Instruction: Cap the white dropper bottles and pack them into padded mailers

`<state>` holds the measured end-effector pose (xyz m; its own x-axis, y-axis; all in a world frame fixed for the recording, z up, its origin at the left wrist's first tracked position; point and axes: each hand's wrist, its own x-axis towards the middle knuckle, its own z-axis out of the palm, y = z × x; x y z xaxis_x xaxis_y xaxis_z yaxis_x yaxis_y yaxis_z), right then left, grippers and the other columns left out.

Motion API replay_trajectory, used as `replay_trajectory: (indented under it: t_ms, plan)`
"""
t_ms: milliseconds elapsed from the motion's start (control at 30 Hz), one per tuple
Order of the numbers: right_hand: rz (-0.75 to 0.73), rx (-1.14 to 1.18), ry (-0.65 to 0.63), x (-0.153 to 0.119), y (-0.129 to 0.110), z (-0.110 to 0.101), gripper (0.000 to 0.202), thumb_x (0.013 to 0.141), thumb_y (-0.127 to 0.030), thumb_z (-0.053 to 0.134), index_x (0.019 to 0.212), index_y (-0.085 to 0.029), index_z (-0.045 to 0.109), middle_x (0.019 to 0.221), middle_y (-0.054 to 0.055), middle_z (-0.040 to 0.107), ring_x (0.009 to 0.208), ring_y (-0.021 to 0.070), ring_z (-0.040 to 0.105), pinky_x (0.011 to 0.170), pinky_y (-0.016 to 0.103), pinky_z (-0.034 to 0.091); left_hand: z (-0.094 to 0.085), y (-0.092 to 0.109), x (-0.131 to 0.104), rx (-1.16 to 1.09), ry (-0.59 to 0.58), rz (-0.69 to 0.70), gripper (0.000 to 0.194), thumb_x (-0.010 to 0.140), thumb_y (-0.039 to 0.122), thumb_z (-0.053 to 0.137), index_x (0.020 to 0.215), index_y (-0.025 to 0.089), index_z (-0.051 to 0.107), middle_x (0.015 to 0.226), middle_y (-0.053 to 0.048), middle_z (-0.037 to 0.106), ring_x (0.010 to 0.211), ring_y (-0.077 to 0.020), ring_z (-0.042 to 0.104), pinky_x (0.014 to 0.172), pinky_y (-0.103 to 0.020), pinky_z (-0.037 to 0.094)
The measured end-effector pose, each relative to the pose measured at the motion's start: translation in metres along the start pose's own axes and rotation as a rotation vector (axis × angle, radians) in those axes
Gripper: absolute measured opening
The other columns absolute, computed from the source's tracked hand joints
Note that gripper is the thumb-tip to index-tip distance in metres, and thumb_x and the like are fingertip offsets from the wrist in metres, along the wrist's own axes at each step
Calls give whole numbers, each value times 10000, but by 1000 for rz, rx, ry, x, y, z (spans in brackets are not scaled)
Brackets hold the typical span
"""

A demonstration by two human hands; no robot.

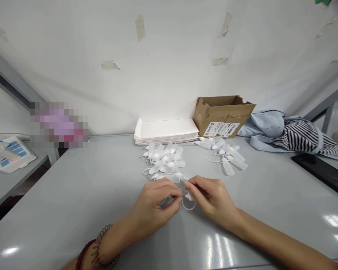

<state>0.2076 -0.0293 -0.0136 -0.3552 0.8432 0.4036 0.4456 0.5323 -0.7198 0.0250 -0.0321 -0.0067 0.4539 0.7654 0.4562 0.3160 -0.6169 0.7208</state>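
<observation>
Over the grey table, my left hand pinches something thin and too small to name, its fingertips close to those of my right hand. Between thumb and forefinger, my right hand holds a small translucent bottle, partly hidden by the fingers. A thin white loop hangs below its white tip. Just beyond the hands lies a pile of translucent bottles with white tips and loops. To the right is a second pile of similar bottles.
White padded envelopes are stacked against the wall, beside an open cardboard box. Bundled light blue and striped cloth lies at the right, near a black phone-like slab. A white and blue device stands at the far left.
</observation>
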Motion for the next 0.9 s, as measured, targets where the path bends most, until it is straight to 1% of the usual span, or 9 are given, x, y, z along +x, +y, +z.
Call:
replay_trajectory:
  t_ms: [233,333,400,467,567,633,700,767,900]
  plan:
    - [41,21,14,0,-3,-1,314,927,-305,442,677,-171,577,502,-46,440,441,77,354,433,208,299,0,3,1,-12,20,2,147,788,50,558,756,152,658,698,-28,668,637,-124,597,614,-229,478]
    - [136,-58,89,10,-1,-20,414,942,-423,378,678,-179,582,545,-11,529,491,107,468,478,222,353,-2,3,4,47,95,-53,134,802,78,561,768,162,659,711,-16,673,660,-124,607,628,-225,481]
    - [187,-237,214,19,8,-39,492,955,-474,281,711,-185,595,556,6,547,512,134,497,505,248,362,-7,0,7,117,158,-121,132,818,104,557,768,168,660,739,-10,676,694,-125,611,657,-227,487]
    - [270,-512,227,27,20,-58,442,913,-510,380,671,-190,565,593,30,580,531,155,517,512,268,349,-14,-4,9,206,276,-199,117,830,136,559,807,172,669,780,-8,675,728,-128,611,673,-229,493]
    - [467,-917,31,32,38,-78,427,846,-498,502,534,-206,490,496,26,509,420,147,418,437,269,251,-26,-6,11,298,598,-251,162,834,188,579,970,183,666,833,-3,658,757,-128,609,718,-244,505]
    - [525,-1029,-48,31,45,-83,406,806,-471,565,512,-210,463,471,9,459,376,126,352,417,260,209,-33,-4,12,271,829,-203,208,829,208,597,1029,189,652,840,2,640,760,-126,602,752,-261,511]
    - [530,-1056,-66,29,50,-83,377,762,-411,627,503,-209,442,476,-1,433,375,116,338,416,250,193,-38,-1,12,207,935,-137,191,822,218,614,1007,195,657,821,6,626,757,-125,593,755,-267,513]
    - [526,-1061,-81,28,51,-80,366,715,-322,669,480,-208,413,474,-4,419,391,117,360,421,244,187,-37,0,10,186,903,-141,154,820,219,618,967,196,660,801,8,624,750,-125,588,735,-259,511]
    - [497,-1044,-108,29,50,-75,324,671,-203,645,455,-206,403,471,2,430,414,132,419,416,249,184,-26,-2,7,255,650,-197,113,839,184,575,931,181,640,800,1,633,751,-128,588,725,-249,494]
